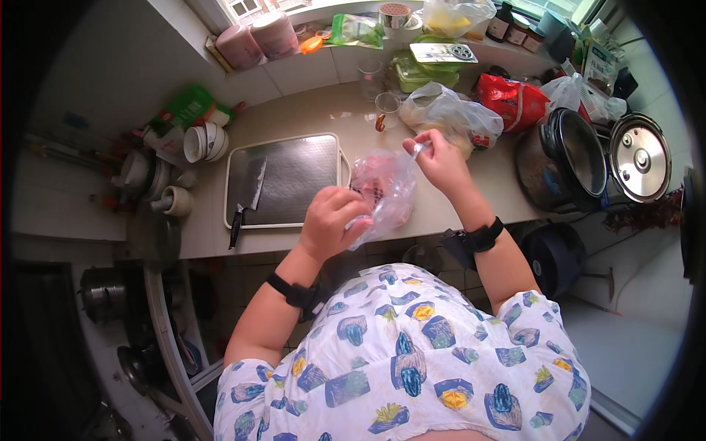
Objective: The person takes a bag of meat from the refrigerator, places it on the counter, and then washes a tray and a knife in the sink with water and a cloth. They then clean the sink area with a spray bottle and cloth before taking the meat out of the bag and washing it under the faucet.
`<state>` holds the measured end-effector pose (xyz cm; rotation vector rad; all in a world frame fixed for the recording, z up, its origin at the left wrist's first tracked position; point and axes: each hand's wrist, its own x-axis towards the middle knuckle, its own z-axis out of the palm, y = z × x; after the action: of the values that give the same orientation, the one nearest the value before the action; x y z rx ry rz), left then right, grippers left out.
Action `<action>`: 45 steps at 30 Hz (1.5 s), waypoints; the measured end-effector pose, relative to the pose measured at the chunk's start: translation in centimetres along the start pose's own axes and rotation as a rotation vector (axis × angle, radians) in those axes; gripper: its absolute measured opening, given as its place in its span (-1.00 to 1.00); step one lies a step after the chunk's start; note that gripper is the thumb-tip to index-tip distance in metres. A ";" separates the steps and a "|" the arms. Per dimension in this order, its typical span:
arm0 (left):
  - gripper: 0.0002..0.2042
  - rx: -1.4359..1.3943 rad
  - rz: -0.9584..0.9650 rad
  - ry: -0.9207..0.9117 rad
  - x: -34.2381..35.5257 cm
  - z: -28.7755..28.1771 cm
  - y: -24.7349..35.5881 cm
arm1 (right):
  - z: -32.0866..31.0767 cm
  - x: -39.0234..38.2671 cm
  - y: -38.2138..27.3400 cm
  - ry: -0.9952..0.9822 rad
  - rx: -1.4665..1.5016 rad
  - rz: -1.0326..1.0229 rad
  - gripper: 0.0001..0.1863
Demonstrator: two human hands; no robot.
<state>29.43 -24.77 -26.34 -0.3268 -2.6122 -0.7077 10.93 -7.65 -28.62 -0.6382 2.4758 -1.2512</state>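
My right grip (441, 160) pinches an upper edge of the clear bag (401, 185), thumb against fingers; my left grip (332, 220) is closed on its near left side. The bag, pink contents showing through, is on the counter (312, 106), just right of the board (294, 187). A knife (252, 192) lies there, handle over the near edge.

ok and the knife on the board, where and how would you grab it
Probably by its black handle, from the person's near side: the handle points toward the person and sticks out past the cutting board's near edge, while the blade lies over the board, pointing away. The left hand is closer.
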 end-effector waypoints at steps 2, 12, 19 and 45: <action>-0.87 -0.059 0.049 0.019 1.8 0.5 0.5 | 0.8 1.0 0.2 -0.167 0.208 0.168 -0.54; -0.73 -0.098 -0.332 -0.215 1.0 4.4 -7.5 | 8.4 -3.7 3.1 -0.201 0.186 -0.582 -0.70; -0.41 0.610 -0.262 -0.386 1.2 4.8 -8.3 | 4.3 -3.3 8.9 -0.522 -0.880 -0.162 -0.71; -0.63 -0.320 -0.615 -0.660 7.9 18.4 -12.2 | 8.9 1.2 10.5 -0.398 -0.582 0.459 -0.29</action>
<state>12.49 -24.46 -42.50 0.2214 -3.2514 -1.4330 11.19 -8.91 -42.36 -0.3555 2.4245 -0.2046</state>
